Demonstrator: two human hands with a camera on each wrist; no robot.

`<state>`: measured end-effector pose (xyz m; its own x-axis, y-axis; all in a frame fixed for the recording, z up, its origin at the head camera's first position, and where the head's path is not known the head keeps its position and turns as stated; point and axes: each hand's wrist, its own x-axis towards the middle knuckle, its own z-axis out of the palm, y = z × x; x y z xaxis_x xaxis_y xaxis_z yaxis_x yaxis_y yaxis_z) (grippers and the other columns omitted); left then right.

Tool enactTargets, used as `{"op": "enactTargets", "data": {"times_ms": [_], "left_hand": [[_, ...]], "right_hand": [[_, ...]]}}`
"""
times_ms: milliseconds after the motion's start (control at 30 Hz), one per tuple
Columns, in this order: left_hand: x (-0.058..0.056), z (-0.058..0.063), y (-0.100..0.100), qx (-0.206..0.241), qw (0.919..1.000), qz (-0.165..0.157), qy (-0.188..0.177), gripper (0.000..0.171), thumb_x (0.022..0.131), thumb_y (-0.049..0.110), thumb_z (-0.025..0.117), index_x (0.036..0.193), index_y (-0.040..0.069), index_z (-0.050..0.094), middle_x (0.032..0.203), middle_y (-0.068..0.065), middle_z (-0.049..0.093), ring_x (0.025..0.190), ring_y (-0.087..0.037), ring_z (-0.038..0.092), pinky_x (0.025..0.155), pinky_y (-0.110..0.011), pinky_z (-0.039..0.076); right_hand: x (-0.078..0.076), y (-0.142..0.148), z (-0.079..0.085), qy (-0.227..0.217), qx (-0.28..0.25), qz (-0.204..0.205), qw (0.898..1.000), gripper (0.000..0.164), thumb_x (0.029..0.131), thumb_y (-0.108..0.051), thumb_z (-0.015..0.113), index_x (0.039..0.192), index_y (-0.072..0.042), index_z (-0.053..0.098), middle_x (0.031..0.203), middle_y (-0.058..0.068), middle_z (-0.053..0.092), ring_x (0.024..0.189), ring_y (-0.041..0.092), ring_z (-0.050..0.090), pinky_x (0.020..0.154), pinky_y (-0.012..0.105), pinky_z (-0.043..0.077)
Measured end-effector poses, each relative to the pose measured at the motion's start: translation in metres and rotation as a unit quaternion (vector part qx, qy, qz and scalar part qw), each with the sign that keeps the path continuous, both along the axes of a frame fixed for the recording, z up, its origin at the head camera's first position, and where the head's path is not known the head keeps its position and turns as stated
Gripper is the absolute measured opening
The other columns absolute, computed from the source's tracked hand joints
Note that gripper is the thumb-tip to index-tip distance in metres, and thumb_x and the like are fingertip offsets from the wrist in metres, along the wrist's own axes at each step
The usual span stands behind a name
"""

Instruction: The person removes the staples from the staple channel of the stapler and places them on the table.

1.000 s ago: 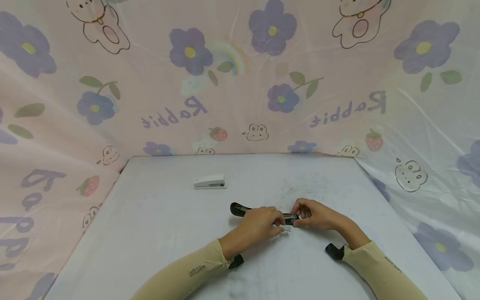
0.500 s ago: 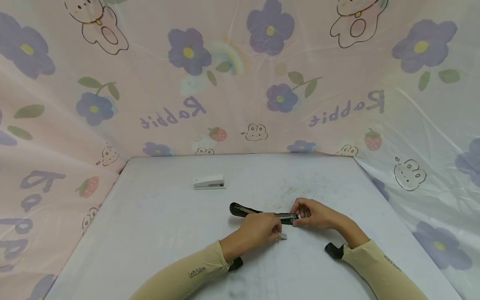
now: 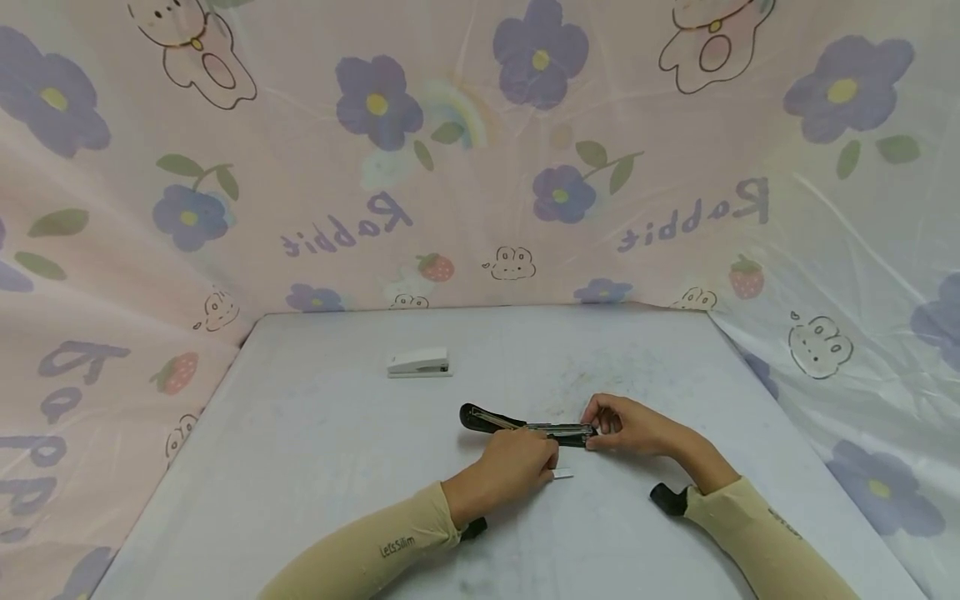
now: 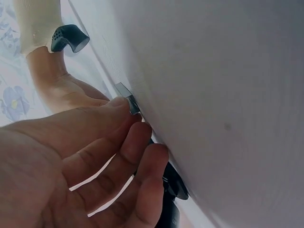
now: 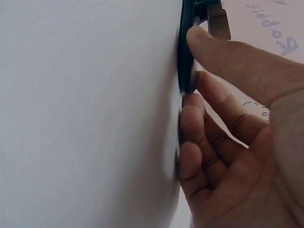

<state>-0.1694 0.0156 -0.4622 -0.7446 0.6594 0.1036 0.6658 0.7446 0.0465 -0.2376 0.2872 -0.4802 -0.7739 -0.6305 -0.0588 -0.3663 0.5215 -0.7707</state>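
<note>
A black stapler (image 3: 487,418) lies on the table with its top lifted, baring the metal staple channel. At its right end, my right hand (image 3: 633,427) pinches the stapler between thumb and fingers; the right wrist view has the thumb against the dark base (image 5: 185,52). My left hand (image 3: 513,468) is just in front of the stapler's middle and hides part of it. Between its thumb and index finger it pinches a small silvery strip of staples (image 3: 562,473), close to the table surface. The left wrist view shows the same staple strip (image 4: 123,90) sticking out past the thumb.
A white stapler (image 3: 418,363) stands farther back on the white table (image 3: 315,433), left of the black one. Patterned cloth (image 3: 465,192) hangs behind the table and on both sides. Black wrist-camera mounts (image 3: 667,500) stick out below the sleeves.
My left hand has drawn the staple strip slightly toward me and left, away from the stapler's front end, uncovering more of the channel. My right hand stays put on the stapler.
</note>
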Motion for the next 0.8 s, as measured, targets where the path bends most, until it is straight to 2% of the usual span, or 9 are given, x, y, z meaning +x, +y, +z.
{"op": "enactTargets", "data": {"times_ms": [167, 333, 467, 600, 800], "left_hand": [[0.002, 0.002, -0.004, -0.001, 0.9999, 0.003, -0.013, 0.012, 0.093, 0.034, 0.086, 0.092, 0.029, 0.075, 0.090, 0.015, 0.070, 0.085, -0.006, 0.067, 0.063, -0.023, 0.051], [0.001, 0.008, -0.015, 0.036, 0.9987, 0.004, -0.037, 0.010, 0.096, 0.035, 0.083, 0.096, 0.028, 0.077, 0.089, 0.016, 0.070, 0.080, 0.000, 0.064, 0.063, -0.020, 0.048], [0.001, 0.021, -0.033, 0.072, 0.9968, -0.002, -0.035, 0.008, 0.100, 0.035, 0.079, 0.099, 0.027, 0.077, 0.093, 0.016, 0.070, 0.082, 0.001, 0.064, 0.063, -0.017, 0.046], [-0.002, 0.037, -0.056, 0.122, 0.9920, -0.005, -0.033, 0.007, 0.102, 0.031, 0.077, 0.103, 0.024, 0.076, 0.096, 0.014, 0.071, 0.089, -0.002, 0.066, 0.069, -0.019, 0.051], [-0.017, 0.056, -0.090, 0.198, 0.9789, 0.017, -0.048, 0.009, 0.103, 0.028, 0.076, 0.111, 0.023, 0.076, 0.101, 0.012, 0.072, 0.094, -0.008, 0.069, 0.078, -0.029, 0.056]], "right_hand": [[-0.001, -0.002, 0.000, -0.001, 0.003, 0.009, 1.000, 0.030, 0.095, -0.019, 0.086, 0.114, -0.010, 0.065, 0.100, 0.007, 0.061, 0.086, 0.016, 0.054, 0.072, 0.027, 0.048], [0.000, -0.005, 0.010, 0.000, 0.030, 0.021, 0.999, 0.029, 0.097, -0.024, 0.084, 0.116, -0.011, 0.066, 0.103, 0.005, 0.063, 0.090, 0.016, 0.057, 0.077, 0.028, 0.050], [-0.001, -0.006, 0.026, 0.005, 0.060, 0.017, 0.998, 0.029, 0.099, -0.030, 0.081, 0.118, -0.011, 0.069, 0.105, 0.000, 0.068, 0.093, 0.016, 0.062, 0.082, 0.030, 0.054], [-0.005, -0.009, 0.038, 0.035, 0.067, 0.004, 0.997, 0.027, 0.101, -0.031, 0.079, 0.116, -0.010, 0.071, 0.101, -0.003, 0.068, 0.092, 0.014, 0.064, 0.084, 0.032, 0.056], [-0.017, -0.031, 0.045, 0.096, 0.055, -0.004, 0.994, 0.025, 0.100, -0.026, 0.081, 0.114, -0.007, 0.073, 0.094, -0.006, 0.066, 0.087, 0.010, 0.062, 0.080, 0.030, 0.056]]}}
